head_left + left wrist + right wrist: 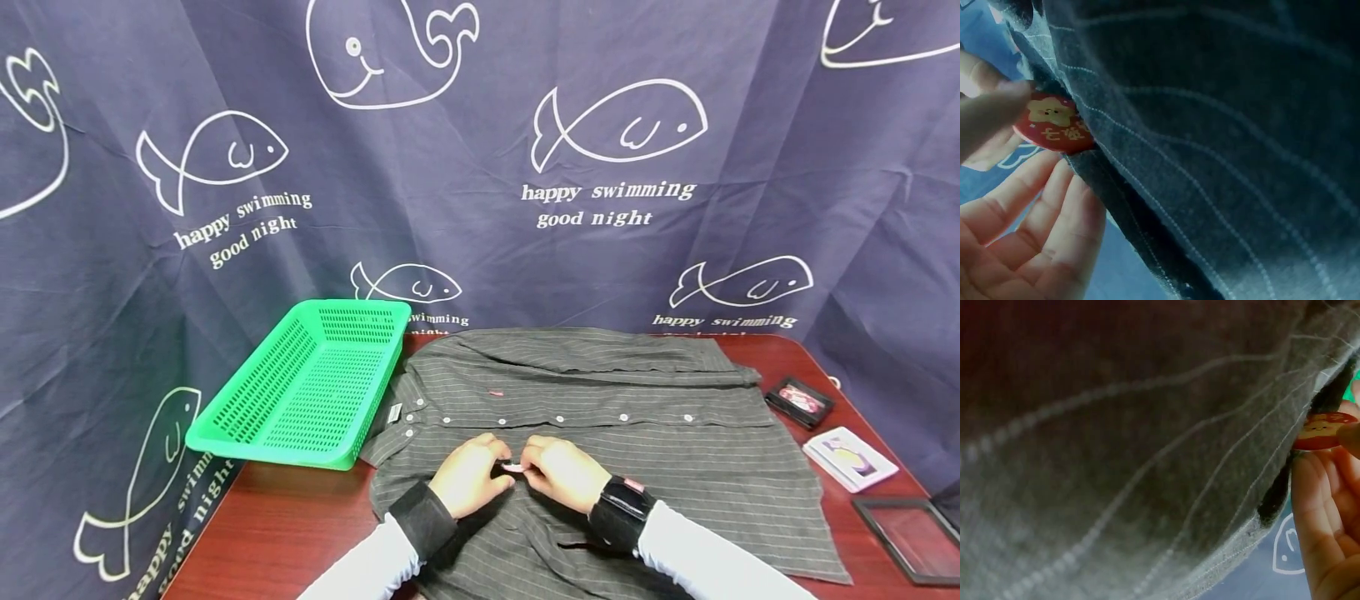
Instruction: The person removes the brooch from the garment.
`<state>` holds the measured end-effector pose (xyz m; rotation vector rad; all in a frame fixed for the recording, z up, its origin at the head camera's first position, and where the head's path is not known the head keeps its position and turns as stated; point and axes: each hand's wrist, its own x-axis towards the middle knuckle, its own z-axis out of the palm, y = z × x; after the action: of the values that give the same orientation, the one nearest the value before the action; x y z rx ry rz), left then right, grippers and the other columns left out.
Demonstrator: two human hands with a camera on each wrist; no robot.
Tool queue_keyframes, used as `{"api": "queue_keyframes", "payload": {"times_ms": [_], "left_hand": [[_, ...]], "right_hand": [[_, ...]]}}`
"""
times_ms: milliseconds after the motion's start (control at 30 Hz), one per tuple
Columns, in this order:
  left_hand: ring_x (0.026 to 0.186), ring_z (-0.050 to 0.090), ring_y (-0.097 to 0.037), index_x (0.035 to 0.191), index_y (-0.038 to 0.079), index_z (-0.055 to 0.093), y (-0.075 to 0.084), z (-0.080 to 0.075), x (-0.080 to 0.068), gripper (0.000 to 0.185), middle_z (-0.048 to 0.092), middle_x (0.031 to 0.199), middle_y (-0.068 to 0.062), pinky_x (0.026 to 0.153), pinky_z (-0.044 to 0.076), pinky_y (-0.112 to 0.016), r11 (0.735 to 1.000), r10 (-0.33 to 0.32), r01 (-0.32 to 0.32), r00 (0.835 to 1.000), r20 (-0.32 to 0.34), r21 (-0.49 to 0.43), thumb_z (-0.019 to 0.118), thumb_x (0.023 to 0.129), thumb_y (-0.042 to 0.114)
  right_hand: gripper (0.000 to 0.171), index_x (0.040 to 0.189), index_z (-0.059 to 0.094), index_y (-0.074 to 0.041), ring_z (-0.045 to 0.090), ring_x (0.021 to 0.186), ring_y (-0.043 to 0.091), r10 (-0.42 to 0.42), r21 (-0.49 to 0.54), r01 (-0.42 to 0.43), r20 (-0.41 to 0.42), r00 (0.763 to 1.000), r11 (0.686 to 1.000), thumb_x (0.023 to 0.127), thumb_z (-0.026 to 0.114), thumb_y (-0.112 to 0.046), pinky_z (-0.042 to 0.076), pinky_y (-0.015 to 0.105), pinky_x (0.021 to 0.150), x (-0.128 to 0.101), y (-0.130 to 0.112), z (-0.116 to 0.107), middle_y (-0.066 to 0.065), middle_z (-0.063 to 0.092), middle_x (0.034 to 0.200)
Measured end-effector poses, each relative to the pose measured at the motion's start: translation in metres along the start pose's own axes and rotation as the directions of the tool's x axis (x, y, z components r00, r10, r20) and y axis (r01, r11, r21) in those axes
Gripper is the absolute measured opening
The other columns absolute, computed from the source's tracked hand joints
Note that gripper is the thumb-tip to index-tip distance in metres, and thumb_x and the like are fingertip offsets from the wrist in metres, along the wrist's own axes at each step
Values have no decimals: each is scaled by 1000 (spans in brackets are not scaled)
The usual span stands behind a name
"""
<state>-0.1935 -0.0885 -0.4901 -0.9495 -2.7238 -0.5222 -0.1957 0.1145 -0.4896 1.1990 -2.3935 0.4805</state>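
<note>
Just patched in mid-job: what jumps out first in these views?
Both hands meet at the table's near edge, the left hand and right hand pinching a small red badge against the dark striped shirt spread across the table. A bright green basket sits at the shirt's left, before a navy fish-print curtain.

One shirt (pixel 600 417) under two hands, left hand (pixel 468 475) and right hand (pixel 558 473), one badge (pixel 513 467) between them, one basket (pixel 307 387) left, three boxes right.

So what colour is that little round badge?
Red, with a pale yellow star figure; the badge shows best in the left wrist view.
</note>
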Motion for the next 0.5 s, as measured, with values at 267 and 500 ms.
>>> {"api": "queue_keyframes", "payload": {"times_ms": [267,500], "left_hand": [[71,59,-6,80,16,68,0,-3,0,11,62,78,5,65,49,-22,1000,26,-24,994,-102,15,78,79,13],[70,62,-8,77,16,67,-2,-1,1,12,64,77,5,64,50,-23,998,57,-51,986,-157,40,78,80,13]], "right_hand": [[16,77,61,-16,50,67,1,87,74,-88,16,996,993,78,75,-8,44,18,60,1,1,-1,-8,56,76],[12,82,64,-14,52,69,3,152,97,-158,62,986,983,80,74,-8,46,21,62,1,-1,-4,-7,58,79]]}}
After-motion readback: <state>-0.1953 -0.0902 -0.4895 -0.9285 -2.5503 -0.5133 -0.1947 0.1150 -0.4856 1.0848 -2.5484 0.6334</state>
